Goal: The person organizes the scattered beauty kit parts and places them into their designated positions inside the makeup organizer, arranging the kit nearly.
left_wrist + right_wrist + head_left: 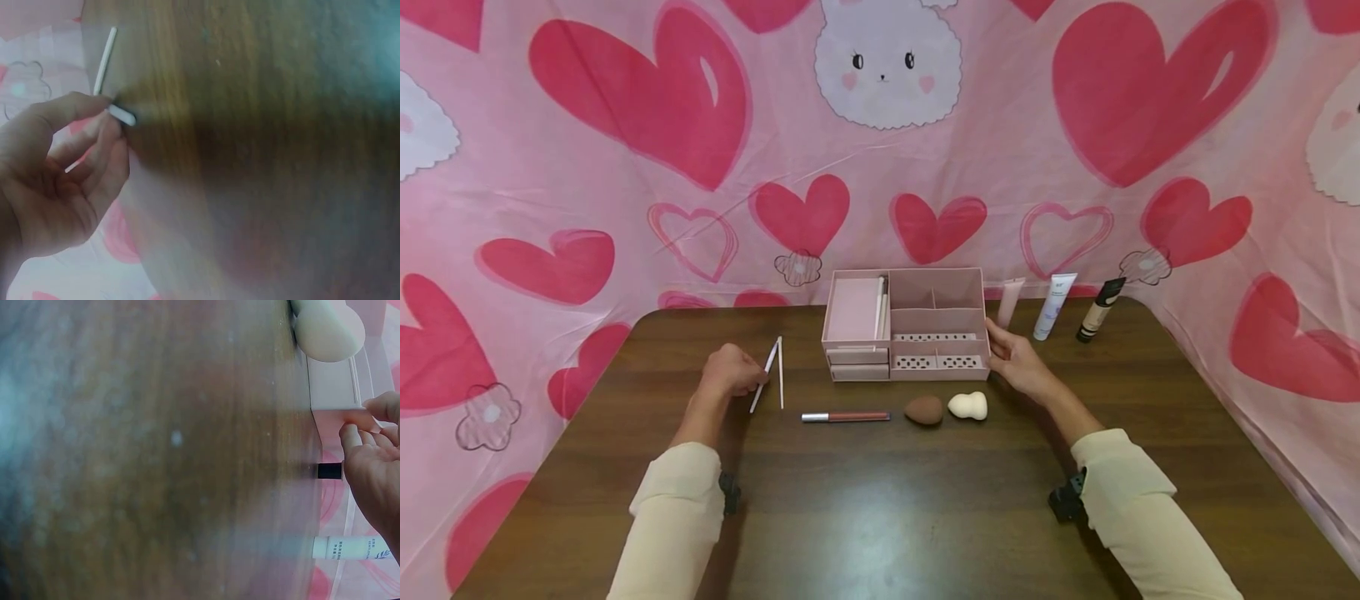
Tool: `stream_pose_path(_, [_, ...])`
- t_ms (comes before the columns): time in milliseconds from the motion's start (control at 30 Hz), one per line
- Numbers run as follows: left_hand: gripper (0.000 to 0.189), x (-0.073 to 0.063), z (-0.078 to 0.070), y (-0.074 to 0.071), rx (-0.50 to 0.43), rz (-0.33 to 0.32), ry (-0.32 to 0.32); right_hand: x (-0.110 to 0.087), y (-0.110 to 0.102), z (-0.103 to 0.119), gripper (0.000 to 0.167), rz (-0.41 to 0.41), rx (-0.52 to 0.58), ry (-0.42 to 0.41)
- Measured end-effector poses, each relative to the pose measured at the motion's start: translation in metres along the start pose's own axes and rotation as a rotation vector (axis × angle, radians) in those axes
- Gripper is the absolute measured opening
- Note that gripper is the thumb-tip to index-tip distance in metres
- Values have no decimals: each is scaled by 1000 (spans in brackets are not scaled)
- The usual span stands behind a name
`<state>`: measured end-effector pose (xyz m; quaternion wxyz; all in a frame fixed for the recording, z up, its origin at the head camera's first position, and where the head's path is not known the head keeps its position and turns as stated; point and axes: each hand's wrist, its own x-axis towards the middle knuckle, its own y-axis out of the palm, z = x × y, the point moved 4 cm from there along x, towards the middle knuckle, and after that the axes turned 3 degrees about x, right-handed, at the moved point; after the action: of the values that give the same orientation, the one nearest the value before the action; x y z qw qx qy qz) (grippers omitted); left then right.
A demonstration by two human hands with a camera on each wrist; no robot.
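Backdrop: pink heart-printed cloth (887, 162) is hanging behind the work.
Surface (820, 492): dark wood-grain top is bearing all items.
Organizer (853, 308): pink box is standing at the back centre; apparently light, stiff plastic, best taken by the side walls.
Right hand (1018, 367): thumb and fingers are closing lightly on the organizer's right wall near its front corner.
Left hand (730, 372): thumb and fingertips are pinching one white stick (772, 354); no gap is showing at the pinch.
Containers: pink tube (1011, 304), white tube (1055, 307) and black-capped bottle (1101, 311) are standing right of the organizer.
Sponges: brown sponge (924, 410) and cream sponge (967, 406) are lying before it, probably soft.
Slim tube (846, 417): lying left of the sponges.
Sticks: pinched one is slanting beside the second stick (781, 379), left of the organizer; probably light, smooth and easily rolled, calling for a mid-shaft pinch.
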<state>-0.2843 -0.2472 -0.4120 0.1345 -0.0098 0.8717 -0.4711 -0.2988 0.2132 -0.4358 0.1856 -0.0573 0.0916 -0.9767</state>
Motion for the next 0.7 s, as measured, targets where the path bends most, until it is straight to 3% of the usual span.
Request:
stream_pose_path(133, [20, -3, -7, 0, 155, -62, 19, 0, 0, -1, 70, 3, -3, 1])
stream_pose_path(267, [25, -6, -10, 2, 190, -72, -1, -1, 0, -1, 70, 2, -8, 4])
stream_pose_path(467, [23, -5, -8, 3, 150, -64, -14, 0, -1, -1, 70, -1, -1, 8])
stream_pose_path(700, [24, -3, -2, 5, 33, -29, -29, 0, -1, -1, 70, -2, -2, 12])
